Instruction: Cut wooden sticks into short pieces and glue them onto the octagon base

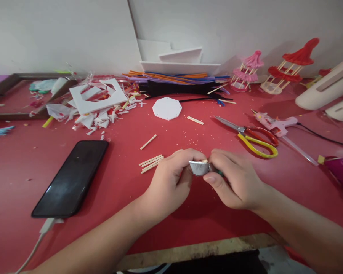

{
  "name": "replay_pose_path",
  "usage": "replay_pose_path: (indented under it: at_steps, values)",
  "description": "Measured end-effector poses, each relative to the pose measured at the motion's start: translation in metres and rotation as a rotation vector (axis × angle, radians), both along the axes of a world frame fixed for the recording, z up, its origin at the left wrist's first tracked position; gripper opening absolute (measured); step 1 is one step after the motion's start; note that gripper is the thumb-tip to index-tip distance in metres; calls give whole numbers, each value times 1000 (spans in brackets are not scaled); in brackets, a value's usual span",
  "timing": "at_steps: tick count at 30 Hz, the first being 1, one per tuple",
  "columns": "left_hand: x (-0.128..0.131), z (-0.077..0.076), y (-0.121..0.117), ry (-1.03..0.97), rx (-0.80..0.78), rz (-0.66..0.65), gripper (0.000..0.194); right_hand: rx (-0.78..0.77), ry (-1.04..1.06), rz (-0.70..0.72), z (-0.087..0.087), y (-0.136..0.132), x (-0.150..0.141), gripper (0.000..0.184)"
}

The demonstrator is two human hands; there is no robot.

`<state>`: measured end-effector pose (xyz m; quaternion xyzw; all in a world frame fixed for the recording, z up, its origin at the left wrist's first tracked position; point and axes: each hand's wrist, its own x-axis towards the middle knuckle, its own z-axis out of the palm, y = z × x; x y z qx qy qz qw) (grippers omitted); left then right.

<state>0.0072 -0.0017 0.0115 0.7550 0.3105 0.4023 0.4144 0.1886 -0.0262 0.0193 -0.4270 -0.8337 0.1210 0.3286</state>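
Observation:
My right hand [238, 179] is closed around the mostly hidden handle of a small knife, whose broad metal blade [199, 168] points left between my hands. A bit of green shows by the right fingers. My left hand [174, 171] is closed too, its fingers around a short wooden stick; only the pale end [205, 161] shows, just above the blade. Several cut wooden sticks [151, 163] lie beside my left hand, with a single stick [148, 142] farther back. A white octagonal board [167, 108] with small holes along its edge rests beyond my hands.
Scissors [246, 133] and a pink glue gun [277, 121] lie to the right. A phone [71, 179] with a cable is on the left. Foam scraps [100, 116], a bundle of pipe cleaners [177, 82] and two small carousel-like models [287, 72] stand at the back.

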Motion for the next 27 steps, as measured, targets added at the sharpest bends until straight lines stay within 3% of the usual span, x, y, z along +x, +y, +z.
replay_pose_path:
  at_steps: [27]
  values:
    - [-1, 2, -3, 22, -9, -45, 38, -41, 23, 44, 1, -1, 2, 31]
